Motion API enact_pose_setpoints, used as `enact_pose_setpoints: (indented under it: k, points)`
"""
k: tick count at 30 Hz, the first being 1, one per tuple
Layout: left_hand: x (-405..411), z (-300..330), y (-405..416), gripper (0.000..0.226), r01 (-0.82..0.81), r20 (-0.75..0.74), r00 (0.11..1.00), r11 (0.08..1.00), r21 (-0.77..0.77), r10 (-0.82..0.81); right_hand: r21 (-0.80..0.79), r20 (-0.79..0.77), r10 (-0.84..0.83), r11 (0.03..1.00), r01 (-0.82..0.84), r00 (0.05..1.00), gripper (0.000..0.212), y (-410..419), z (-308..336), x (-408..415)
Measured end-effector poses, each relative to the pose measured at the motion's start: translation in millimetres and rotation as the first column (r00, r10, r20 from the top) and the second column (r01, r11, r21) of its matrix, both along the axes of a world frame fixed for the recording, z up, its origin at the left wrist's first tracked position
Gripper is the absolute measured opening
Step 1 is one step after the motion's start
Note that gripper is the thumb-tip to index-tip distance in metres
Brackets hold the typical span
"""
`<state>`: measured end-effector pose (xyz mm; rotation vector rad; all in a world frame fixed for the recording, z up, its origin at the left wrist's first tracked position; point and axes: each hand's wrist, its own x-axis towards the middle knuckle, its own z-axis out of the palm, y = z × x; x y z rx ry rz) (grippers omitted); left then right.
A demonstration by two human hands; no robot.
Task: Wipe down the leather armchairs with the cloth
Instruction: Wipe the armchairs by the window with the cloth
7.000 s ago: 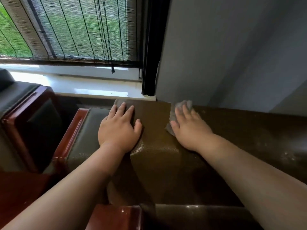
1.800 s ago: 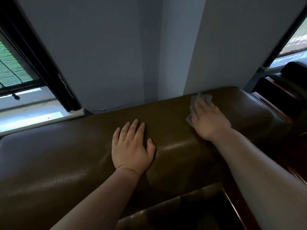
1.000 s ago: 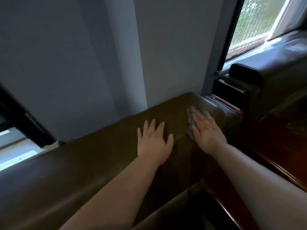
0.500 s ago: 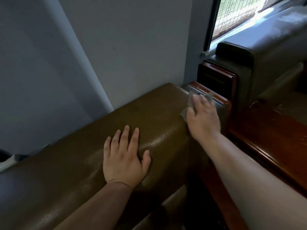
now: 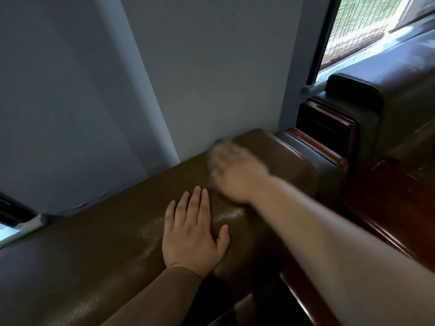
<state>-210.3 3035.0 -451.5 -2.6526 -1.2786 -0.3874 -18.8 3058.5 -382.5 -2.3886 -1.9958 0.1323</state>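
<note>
Left hand [image 5: 194,234] flat, fingers straight, on brown leather armchair back [image 5: 117,243], blurred right hand [image 5: 235,177] pressing grey cloth [image 5: 213,156] there, finger pose unclear

The left hand [image 5: 194,234] lay flat, palm down, fingers [image 5: 197,203] straight and close together, thumb spread to the side. The right hand [image 5: 237,177] reached farther forward on an outstretched bare forearm, palm down, motion-blurred, its fingers indistinct.
</note>
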Motion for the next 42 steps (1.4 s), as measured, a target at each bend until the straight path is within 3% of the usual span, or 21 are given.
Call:
enact_pose_setpoints:
  k: [3, 5, 7, 9, 11, 15, 16, 18, 20, 22, 25, 27, 29, 31, 32, 34, 36, 40, 42]
  points:
    - [-0.9, -0.8, 0.6, 0.090, -0.002, 0.002, 1.000, 1.000, 0.011, 0.002, -0.013, -0.035, 0.237, 0.971, -0.238, 0.971, 0.059, -2.6, 3.0, -29.7]
    - [-1.0, -1.8, 0.4, 0.091, 0.007, 0.005, 1.000, 1.000, 0.012, -0.007, -0.036, 0.043, 0.150, 0.988, -0.149, 0.988, 0.058, 0.2, 11.2, 11.5]
    - [-0.9, -1.9, 0.3, 0.091, 0.005, 0.010, 1.000, 1.000, 0.012, -0.005, -0.064, 0.092, -0.063, 0.996, 0.069, 0.994, 0.061, 8.3, 9.8, 70.6]
    - [-0.3, -2.3, 0.1, 0.090, 0.004, 0.008, 1.000, 1.000, 0.005, -0.004, -0.107, 0.145, -0.124, 0.984, 0.140, 0.982, 0.063, 17.8, 6.6, 91.7]
    - [-0.5, -3.0, 0.0, 0.089, 0.008, 0.007, 1.000, 1.000, 0.002, -0.008, -0.076, 0.157, -0.020, 0.997, 0.032, 0.987, 0.062, 23.1, 2.0, 56.9]
    - [-0.5, -3.7, 0.2, 0.086, 0.011, 0.008, 1.000, 1.000, 0.002, -0.011, 0.056, -0.030, 0.220, 0.974, -0.218, 0.975, 0.065, -11.1, -7.1, -6.2]
    - [-0.7, -4.1, 0.1, 0.085, 0.011, 0.007, 1.000, 1.000, 0.002, -0.011, 0.099, -0.033, 0.182, 0.979, -0.178, 0.983, 0.066, -21.9, -8.8, 5.2]
    - [-1.3, -4.4, -0.5, 0.083, 0.014, 0.014, 1.000, 1.000, 0.004, -0.014, 0.168, -0.071, -0.087, 0.981, 0.098, 0.994, 0.062, -44.3, -13.7, 50.2]
    - [-1.1, -3.7, -0.4, 0.079, 0.019, 0.019, 1.000, 1.000, 0.005, -0.019, 0.226, -0.205, -0.391, 0.873, 0.432, 0.897, 0.058, -67.6, -21.3, 89.7]
    - [-0.9, -3.3, 0.4, 0.075, 0.030, 0.004, 1.000, 1.000, 0.003, -0.030, 0.294, -0.352, -0.508, 0.737, 0.608, 0.786, 0.058, -84.1, -38.5, 79.3]
    - [-0.8, -1.9, 0.9, 0.072, 0.027, -0.038, 0.999, 1.000, -0.003, -0.027, 0.379, -0.460, -0.463, 0.670, 0.638, 0.758, 0.067, -107.1, -78.6, -12.9]
    - [-0.4, -0.4, 1.1, 0.071, 0.023, -0.059, 0.998, 1.000, -0.014, -0.024, 0.343, -0.533, -0.365, 0.731, 0.590, 0.763, 0.073, -127.4, -101.4, -74.4]
    - [-0.1, -0.2, 0.9, 0.071, 0.029, -0.048, 0.998, 0.999, -0.023, -0.030, 0.332, -0.502, -0.350, 0.767, 0.550, 0.791, 0.078, -134.1, -115.0, -73.6]
    - [0.6, 0.2, -0.5, 0.070, 0.021, -0.050, 0.999, 1.000, 0.003, -0.021, 0.408, -0.479, -0.374, 0.706, 0.579, 0.794, 0.075, -127.4, -119.2, -26.3]
    - [1.5, 1.4, -1.3, 0.071, 0.015, -0.067, 0.998, 1.000, 0.014, -0.014, 0.407, -0.547, -0.401, 0.641, 0.651, 0.735, 0.072, -122.9, -114.0, -1.1]
    - [3.1, 6.5, -2.0, 0.072, -0.004, -0.112, 0.994, 1.000, 0.003, 0.004, 0.275, -0.769, -0.395, 0.503, 0.819, 0.502, 0.070, -116.2, -105.0, 22.8]
    - [3.8, 15.5, -7.7, 0.072, -0.026, -0.182, 0.983, 0.998, -0.056, 0.015, 0.133, -0.880, -0.357, 0.447, 0.884, 0.313, 0.074, -117.1, -104.5, -10.6]
    - [23.7, 58.8, -14.2, 0.069, -0.032, -0.259, 0.966, 0.983, -0.179, -0.016, -0.031, -0.892, -0.354, 0.668, 0.744, 0.280, 0.085, -141.4, -121.1, -119.2]
    - [52.3, 76.1, -4.3, 0.067, 0.049, -0.242, 0.965, 0.976, -0.213, -0.101, -0.090, -0.870, -0.408, 0.683, 0.725, 0.276, 0.088, -138.9, -125.4, -112.2]
